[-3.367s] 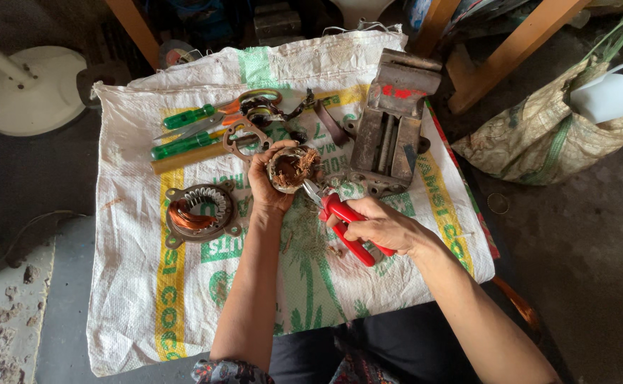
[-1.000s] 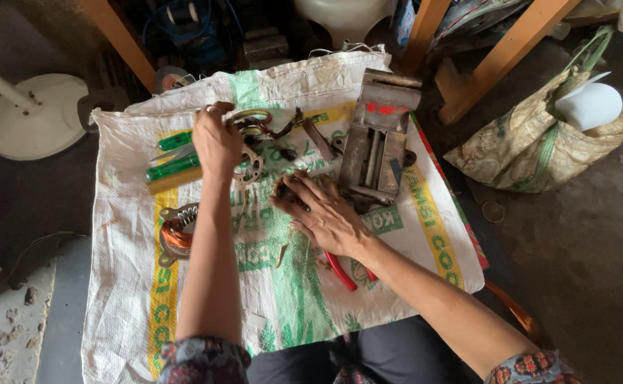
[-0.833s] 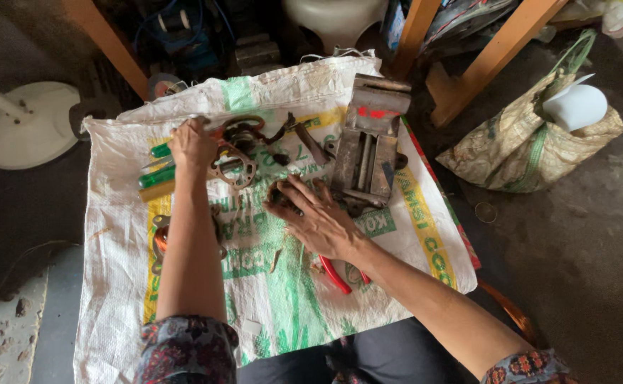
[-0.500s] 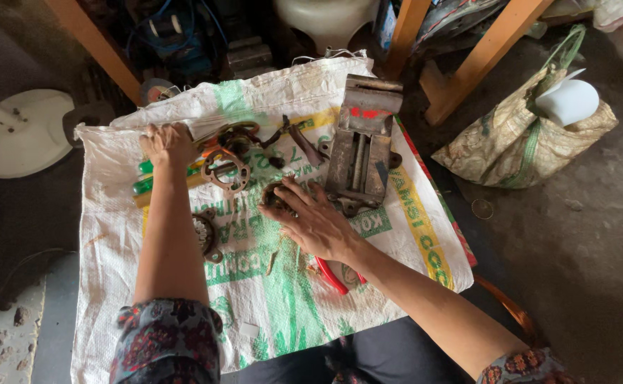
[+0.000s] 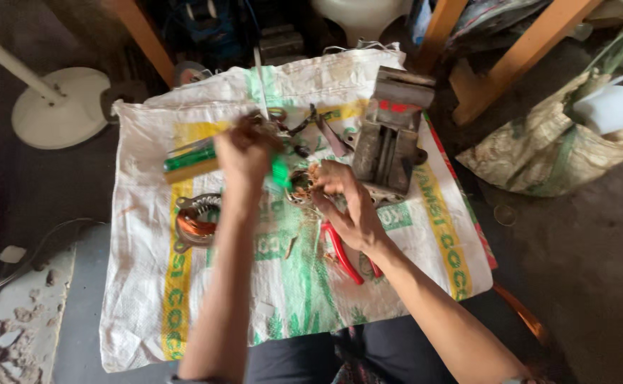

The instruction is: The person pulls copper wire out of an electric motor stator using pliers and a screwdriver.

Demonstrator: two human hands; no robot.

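My left hand (image 5: 244,153) is raised over the white woven sack (image 5: 148,284) and grips a green-handled screwdriver (image 5: 277,169); the hand is blurred. My right hand (image 5: 350,206) rests with its fingers on a small motor stator with copper windings (image 5: 301,186), just right of the screwdriver. Red-handled pliers (image 5: 343,252) lie on the sack under my right wrist. A second stator with copper coils (image 5: 198,219) lies to the left of my left forearm.
A grey metal bench vise (image 5: 390,139) stands at the sack's far right. More green-handled tools (image 5: 190,158) and dark metal parts (image 5: 311,128) lie at the back. A white fan base (image 5: 59,107) is at far left, a patterned bag (image 5: 560,142) at right, wooden legs behind.
My left hand reached to the tools at the back left and has come back toward the middle holding a green-handled screwdriver. My right hand put down the red pliers and now stays on the stator.
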